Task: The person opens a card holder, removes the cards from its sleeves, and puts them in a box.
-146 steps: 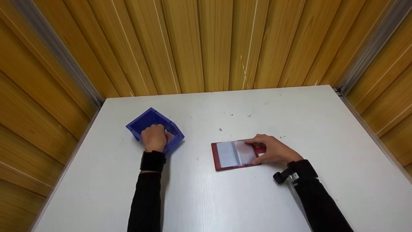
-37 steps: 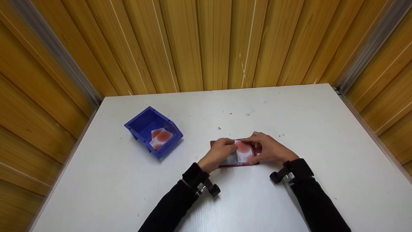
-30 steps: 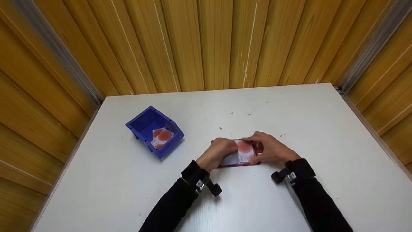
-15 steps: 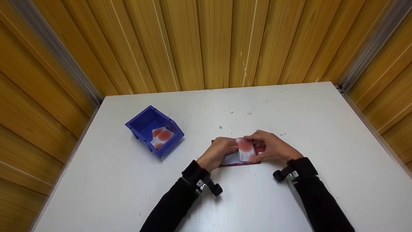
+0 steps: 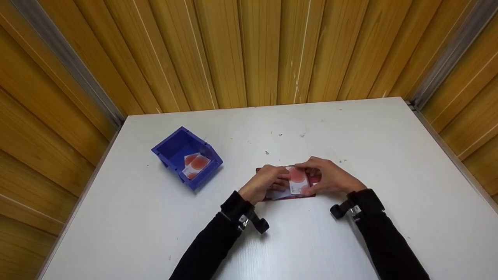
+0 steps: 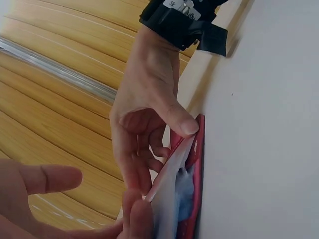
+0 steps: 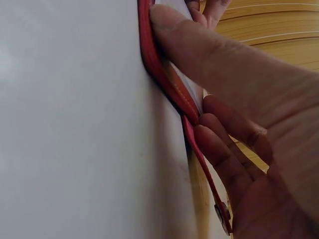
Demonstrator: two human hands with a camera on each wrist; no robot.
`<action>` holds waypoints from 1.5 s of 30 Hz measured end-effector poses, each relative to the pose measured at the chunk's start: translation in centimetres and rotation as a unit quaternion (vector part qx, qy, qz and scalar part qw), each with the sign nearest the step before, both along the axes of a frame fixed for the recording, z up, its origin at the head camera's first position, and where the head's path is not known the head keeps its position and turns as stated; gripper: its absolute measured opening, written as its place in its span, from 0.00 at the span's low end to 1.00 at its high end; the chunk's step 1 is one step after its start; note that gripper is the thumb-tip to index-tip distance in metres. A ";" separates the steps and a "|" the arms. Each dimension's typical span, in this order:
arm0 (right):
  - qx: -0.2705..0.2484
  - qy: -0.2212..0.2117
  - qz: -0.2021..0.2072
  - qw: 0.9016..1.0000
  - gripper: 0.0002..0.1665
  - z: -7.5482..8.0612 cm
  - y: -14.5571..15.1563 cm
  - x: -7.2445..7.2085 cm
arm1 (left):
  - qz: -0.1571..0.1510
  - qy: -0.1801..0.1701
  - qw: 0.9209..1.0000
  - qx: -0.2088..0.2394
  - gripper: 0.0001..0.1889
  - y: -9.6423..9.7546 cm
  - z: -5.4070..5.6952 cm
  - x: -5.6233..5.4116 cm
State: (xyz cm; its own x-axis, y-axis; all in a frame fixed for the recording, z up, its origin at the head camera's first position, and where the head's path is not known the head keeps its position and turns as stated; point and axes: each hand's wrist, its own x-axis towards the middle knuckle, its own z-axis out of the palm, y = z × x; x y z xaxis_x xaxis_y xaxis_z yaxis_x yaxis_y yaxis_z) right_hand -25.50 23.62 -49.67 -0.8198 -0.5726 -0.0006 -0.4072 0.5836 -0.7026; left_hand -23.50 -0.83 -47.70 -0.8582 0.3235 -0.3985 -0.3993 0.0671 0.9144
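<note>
A small red card holder (image 5: 301, 196) with clear sleeves lies spread on the white table (image 5: 241, 241). On its right side is a white card (image 5: 298, 182) with red circles. My left hand (image 5: 265, 182) pinches near the card's left edge, over the holder's middle. Its fingers hide most of the left page. My right hand (image 5: 330, 177) grips the right edge; in the right wrist view the thumb (image 7: 194, 47) presses the red rim (image 7: 145, 37), fingers against its side. Crumpled clear plastic (image 6: 184, 196) shows at the holder's side in the left wrist view.
A blue bin (image 5: 208, 173) stands at the left of the table, with a few similar cards (image 5: 199, 162) inside. A red strap with a snap (image 7: 223, 214) hangs off the holder. Yellow wood-look panels (image 5: 249, 54) enclose the back and sides.
My left hand has come from the blue bin to the card holder, and a card now shows there. Lately the card has shifted slightly right and the left fingers have spread. The right hand stays put.
</note>
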 end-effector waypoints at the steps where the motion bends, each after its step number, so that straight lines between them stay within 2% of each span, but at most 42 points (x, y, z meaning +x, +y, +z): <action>1: -0.002 0.001 0.002 1.000 0.48 0.0 0.0 0.0 | -0.007 -0.001 1.000 -0.005 0.15 -0.1 -0.1 -0.1; 4: -0.008 0.004 0.006 1.000 0.48 0.0 0.0 0.1 | -0.023 0.008 1.000 -0.018 0.13 -0.1 -0.5 -0.2; 8: -0.006 0.009 0.008 1.000 0.49 -0.1 0.0 0.0 | -0.037 0.068 0.995 -0.063 0.11 0.3 -1.0 -0.2; 12: 0.004 0.015 0.010 1.000 0.48 -0.1 0.0 0.0 | -0.019 0.154 0.978 -0.142 0.08 0.9 -1.1 0.1; 15: 0.006 0.020 0.013 1.000 0.48 0.0 0.0 0.0 | -0.002 0.184 0.966 -0.183 0.04 1.2 -1.1 0.2; 18: 0.003 0.022 0.014 1.000 0.48 -0.1 0.0 0.0 | 0.007 0.174 0.968 -0.182 0.02 1.5 -1.3 0.2; 22: -0.005 0.019 0.014 1.000 0.47 -0.1 0.1 0.0 | 0.008 0.147 0.979 -0.139 0.07 1.9 -1.6 0.3; 25: -0.009 0.020 0.015 1.000 0.47 -0.2 0.2 0.0 | 0.007 0.146 0.983 -0.112 0.08 1.9 -1.9 0.3; 29: -0.003 0.026 0.013 1.000 0.47 -0.3 0.2 -0.1 | 0.007 0.152 0.985 -0.086 0.09 1.5 -1.9 0.2; 34: 0.002 0.022 0.007 1.000 0.48 -0.4 0.1 -0.2 | 0.003 0.138 0.988 -0.066 0.09 0.8 -1.6 0.0; 40: 0.011 0.006 -0.001 1.000 0.49 -0.5 0.2 -0.1 | 0.000 0.115 0.991 -0.061 0.10 -0.3 -1.2 -0.3; 45: 0.021 0.014 0.001 1.000 0.48 -0.5 0.2 -0.2 | -0.004 0.101 0.993 -0.066 0.11 -1.5 -0.8 -0.6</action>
State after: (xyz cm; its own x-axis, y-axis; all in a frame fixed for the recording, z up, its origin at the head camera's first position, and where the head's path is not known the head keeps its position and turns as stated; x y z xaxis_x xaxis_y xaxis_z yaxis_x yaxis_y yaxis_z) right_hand -25.73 23.77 -50.13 -0.8189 -0.5739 -0.0016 -0.4273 0.6116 -0.6658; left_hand -24.14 -2.32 -48.48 -0.9225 0.2865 -0.2587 -0.2083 0.1948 0.9585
